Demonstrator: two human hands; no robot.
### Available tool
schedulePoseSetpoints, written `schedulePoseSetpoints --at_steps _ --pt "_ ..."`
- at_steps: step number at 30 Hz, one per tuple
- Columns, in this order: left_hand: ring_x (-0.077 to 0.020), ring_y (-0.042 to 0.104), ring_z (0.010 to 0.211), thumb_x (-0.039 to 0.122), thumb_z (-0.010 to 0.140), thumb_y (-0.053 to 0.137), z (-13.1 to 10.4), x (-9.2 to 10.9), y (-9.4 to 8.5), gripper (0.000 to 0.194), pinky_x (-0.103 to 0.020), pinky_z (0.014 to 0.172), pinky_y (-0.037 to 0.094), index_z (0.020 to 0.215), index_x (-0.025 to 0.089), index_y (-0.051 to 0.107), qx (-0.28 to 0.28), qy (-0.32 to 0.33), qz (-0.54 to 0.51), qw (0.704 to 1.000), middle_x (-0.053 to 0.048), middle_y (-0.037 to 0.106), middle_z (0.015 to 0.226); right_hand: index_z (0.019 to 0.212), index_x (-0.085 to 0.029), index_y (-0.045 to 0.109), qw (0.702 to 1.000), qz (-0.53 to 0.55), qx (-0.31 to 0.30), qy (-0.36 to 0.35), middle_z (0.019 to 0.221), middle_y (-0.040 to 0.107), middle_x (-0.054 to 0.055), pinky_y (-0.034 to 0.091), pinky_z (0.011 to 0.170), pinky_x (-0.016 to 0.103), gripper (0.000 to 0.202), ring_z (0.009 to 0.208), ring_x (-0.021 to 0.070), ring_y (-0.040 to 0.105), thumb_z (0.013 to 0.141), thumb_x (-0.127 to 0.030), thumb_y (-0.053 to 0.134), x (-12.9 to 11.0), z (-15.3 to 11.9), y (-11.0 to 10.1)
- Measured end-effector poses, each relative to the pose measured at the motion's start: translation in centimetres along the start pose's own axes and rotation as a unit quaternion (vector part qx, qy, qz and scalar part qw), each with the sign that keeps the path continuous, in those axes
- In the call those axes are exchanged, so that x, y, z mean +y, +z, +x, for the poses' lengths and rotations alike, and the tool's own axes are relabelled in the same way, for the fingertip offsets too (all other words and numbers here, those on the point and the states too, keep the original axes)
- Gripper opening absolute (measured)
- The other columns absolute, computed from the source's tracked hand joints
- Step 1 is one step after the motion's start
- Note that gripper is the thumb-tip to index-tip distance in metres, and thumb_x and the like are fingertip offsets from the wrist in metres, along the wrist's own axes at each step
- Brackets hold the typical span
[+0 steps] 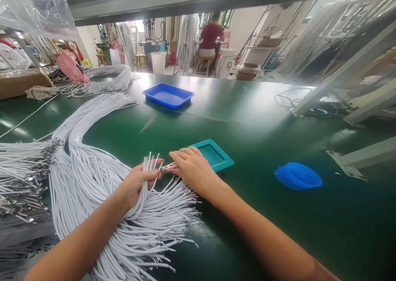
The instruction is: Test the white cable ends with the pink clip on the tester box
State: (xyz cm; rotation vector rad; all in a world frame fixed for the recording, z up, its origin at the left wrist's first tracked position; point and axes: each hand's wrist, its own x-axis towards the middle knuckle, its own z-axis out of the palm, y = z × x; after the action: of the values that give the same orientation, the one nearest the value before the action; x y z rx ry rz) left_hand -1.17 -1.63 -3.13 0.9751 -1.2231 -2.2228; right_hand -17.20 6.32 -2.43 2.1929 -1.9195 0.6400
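Observation:
A large bundle of white cables [93,169] curves across the green table, its loose ends fanned out toward the middle. My left hand [136,185] is closed around several white cables, their tips standing up above the fingers. Just right of it, my right hand [192,167] is closed on a small tool [169,167] with a metal end and pinkish handles. The tool's metal end is at the cable tips by my left fingers. Behind my right hand lies a teal tray [221,159], partly covered by the hand.
A blue tray [168,95] sits farther back, and a blue bowl [298,176] at the right. Metal legs [368,157] stand along the right side. More cables with connectors [27,178] lie at left, near a pink fan [70,66]. A person [211,38] sits in the background.

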Motion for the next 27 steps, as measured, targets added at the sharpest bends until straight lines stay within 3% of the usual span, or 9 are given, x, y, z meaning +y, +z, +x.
schedulePoseSetpoints --at_steps 3,6,12,20,22,24,27 --pt "-0.002 0.036 0.04 0.01 0.064 0.067 0.4 -0.1 0.0 0.039 -0.013 0.038 0.024 0.1 0.012 0.053 0.005 -0.019 0.014 1.0 -0.001 0.058 0.06 0.089 -0.015 0.058 0.994 -0.051 -0.096 -0.027 0.084 0.065 0.006 0.02 0.097 0.042 0.012 0.084 0.0177 0.055 0.084 -0.012 0.047 0.8 0.0 -0.1" --pt "-0.0023 0.037 0.04 0.009 0.063 0.066 0.6 -0.2 0.0 0.036 -0.013 0.038 0.024 0.096 0.013 0.05 -0.007 -0.033 0.02 0.999 -0.001 0.058 0.06 0.081 -0.014 0.059 0.99 -0.052 -0.126 -0.043 0.078 0.065 0.005 0.024 0.093 0.036 0.016 0.077 0.0154 0.054 0.086 -0.01 0.044 1.0 0.1 -0.2" --pt "-0.0027 0.037 0.039 0.006 0.063 0.063 0.7 -0.1 0.3 0.028 -0.013 0.037 0.024 0.087 0.012 0.049 0.0 -0.052 0.047 0.998 -0.002 0.058 0.059 0.068 -0.014 0.06 0.997 -0.042 -0.059 -0.031 0.067 0.062 0.006 0.034 0.07 0.027 0.022 0.072 0.0166 0.046 0.085 -0.016 0.047 0.7 0.4 0.2" --pt "-0.0029 0.037 0.038 0.004 0.059 0.062 1.2 -0.4 0.3 0.026 -0.014 0.036 0.024 0.081 0.012 0.049 0.002 -0.066 0.051 0.997 -0.002 0.058 0.057 0.069 -0.014 0.059 0.996 -0.059 -0.055 -0.036 0.067 0.061 0.006 0.037 0.067 0.027 0.017 0.074 0.0174 0.045 0.083 -0.016 0.05 0.8 0.2 0.4" --pt "-0.0028 0.037 0.038 0.004 0.059 0.062 1.2 -0.4 0.3 0.026 -0.014 0.036 0.025 0.08 0.012 0.05 0.002 -0.068 0.048 0.996 -0.002 0.058 0.057 0.078 -0.016 0.061 0.995 -0.064 -0.057 -0.055 0.075 0.063 0.006 0.037 0.075 0.029 0.008 0.081 0.0186 0.047 0.081 -0.021 0.055 1.1 0.2 -0.1" --pt "-0.0027 0.037 0.038 0.005 0.059 0.063 1.2 -0.3 0.2 0.026 -0.014 0.037 0.025 0.081 0.012 0.05 0.003 -0.069 0.045 0.997 -0.002 0.058 0.057 0.096 -0.019 0.061 0.995 -0.092 -0.025 -0.041 0.099 0.062 0.007 0.031 0.09 0.038 0.02 0.098 0.0234 0.044 0.079 -0.028 0.058 1.5 0.2 -0.6" --pt "-0.0027 0.037 0.038 0.005 0.06 0.063 1.2 -0.3 0.1 0.026 -0.014 0.037 0.024 0.081 0.012 0.05 0.007 -0.067 0.042 0.997 -0.002 0.057 0.056 0.12 -0.023 0.049 0.983 -0.159 0.037 0.083 0.129 0.045 0.009 0.015 0.097 0.056 0.039 0.12 0.0335 0.028 0.082 -0.036 0.052 2.3 0.1 -0.5"
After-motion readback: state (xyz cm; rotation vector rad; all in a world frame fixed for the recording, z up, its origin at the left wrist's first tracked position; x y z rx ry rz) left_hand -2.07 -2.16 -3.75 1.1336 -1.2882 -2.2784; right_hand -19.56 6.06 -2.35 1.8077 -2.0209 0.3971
